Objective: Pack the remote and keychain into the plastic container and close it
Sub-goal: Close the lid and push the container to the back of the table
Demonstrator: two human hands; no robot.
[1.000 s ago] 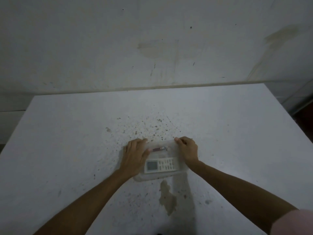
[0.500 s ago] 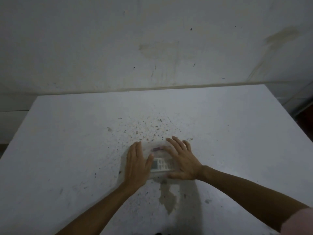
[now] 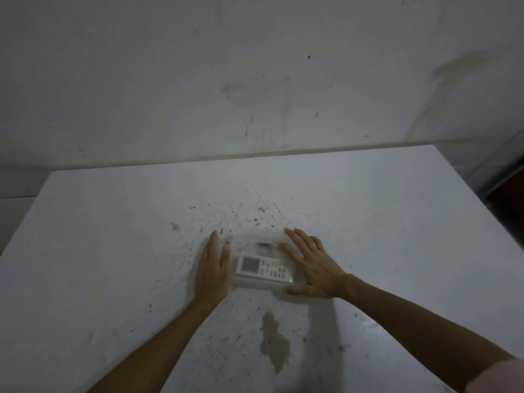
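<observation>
A clear plastic container (image 3: 256,280) lies on the white table with its clear lid on top. Through the lid I see a white remote (image 3: 263,267) with a grey screen and, behind it, a reddish keychain (image 3: 266,245). My left hand (image 3: 211,268) lies flat with fingers straight against the container's left end. My right hand (image 3: 310,265) is spread flat at the container's right end, fingers resting on the lid's right edge and thumb at the near right corner. Neither hand grips anything.
The white table (image 3: 113,251) is speckled with dark spots and has a brownish stain (image 3: 273,341) just in front of the container. A stained wall (image 3: 255,89) rises behind the far edge. The table's right edge drops to a dark floor (image 3: 510,180).
A second ago both hands curled over the container's far corners. They then flattened on the lid and have now slid apart to its two ends, uncovering the remote.
</observation>
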